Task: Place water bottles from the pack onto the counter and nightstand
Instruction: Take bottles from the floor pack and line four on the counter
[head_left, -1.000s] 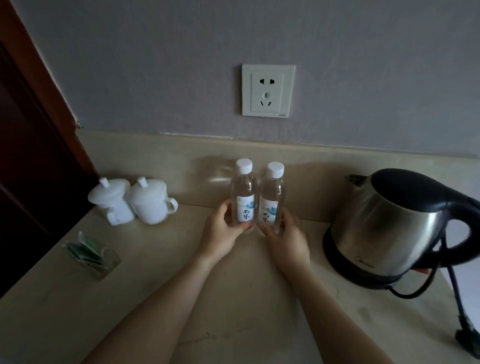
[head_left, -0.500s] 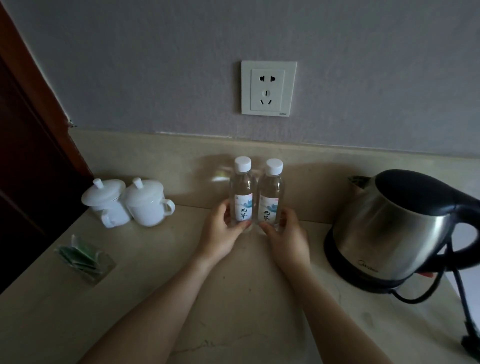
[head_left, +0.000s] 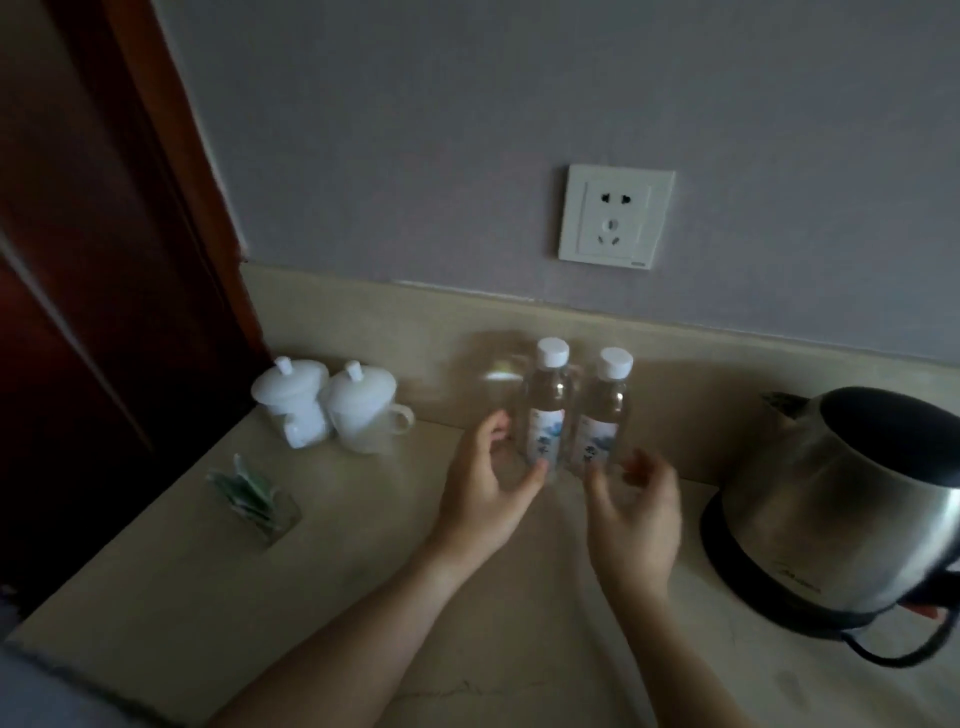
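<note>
Two small clear water bottles with white caps stand upright side by side on the beige counter (head_left: 363, 597), close to the back wall. The left bottle (head_left: 546, 410) and the right bottle (head_left: 602, 415) both carry white and blue labels. My left hand (head_left: 485, 493) is just in front and left of the left bottle, fingers spread, thumb tip near the bottle's base. My right hand (head_left: 636, 512) hovers in front of the right bottle with its fingers apart, slightly blurred. Neither hand grips a bottle.
A steel electric kettle (head_left: 852, 514) with a black lid and cord sits at the right. Two white lidded cups (head_left: 332, 410) stand at the back left, a glass holder with tea packets (head_left: 254, 493) in front of them. A dark wooden door frame (head_left: 104, 260) borders the left.
Both hands have let go of the bottles and drawn back a little with the fingers opening. The camera has swung to the left, so everything sits further right in view.
</note>
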